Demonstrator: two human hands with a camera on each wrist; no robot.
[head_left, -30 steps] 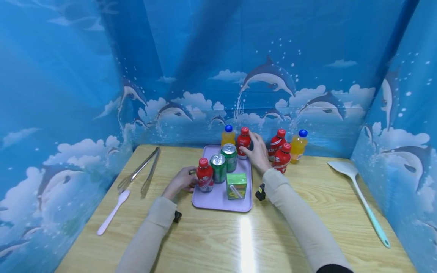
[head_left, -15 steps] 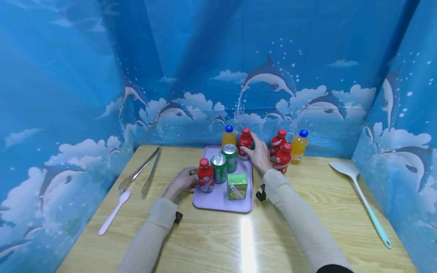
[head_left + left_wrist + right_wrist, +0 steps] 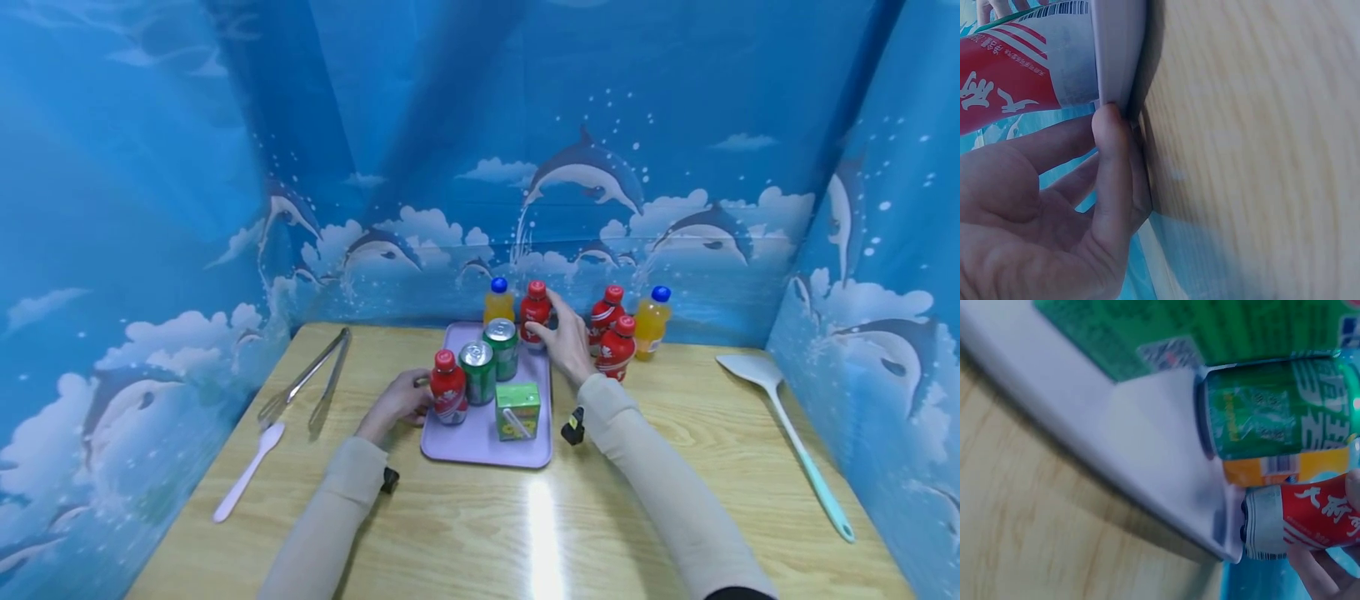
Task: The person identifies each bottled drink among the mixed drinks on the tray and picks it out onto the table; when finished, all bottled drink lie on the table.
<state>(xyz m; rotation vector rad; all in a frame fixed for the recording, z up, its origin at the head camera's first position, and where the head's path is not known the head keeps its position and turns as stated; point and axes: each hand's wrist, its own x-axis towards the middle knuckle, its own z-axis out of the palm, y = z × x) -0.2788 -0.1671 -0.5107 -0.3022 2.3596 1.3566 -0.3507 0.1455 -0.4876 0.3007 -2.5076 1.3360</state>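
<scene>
At the near left of a light purple tray, my left hand pinches the tray's edge; in the left wrist view the bent fingers and a fingertip meet at the tray wall. Right beside them stands a red-capped drink bottle. At the far right corner my right hand grips another red bottle, its thumb and fingers round the red label. Between the bottles stand two green soda cans, with a green juice box in front and an orange drink bottle behind.
Two red bottles and an orange drink bottle stand just right of my right hand. Metal tongs and a pale pink spoon lie at the left. A spatula lies far right. Printed dolphin curtains enclose the table.
The whole head view shifts slightly; both hands, the bottles and the tray keep their places relative to one another.
</scene>
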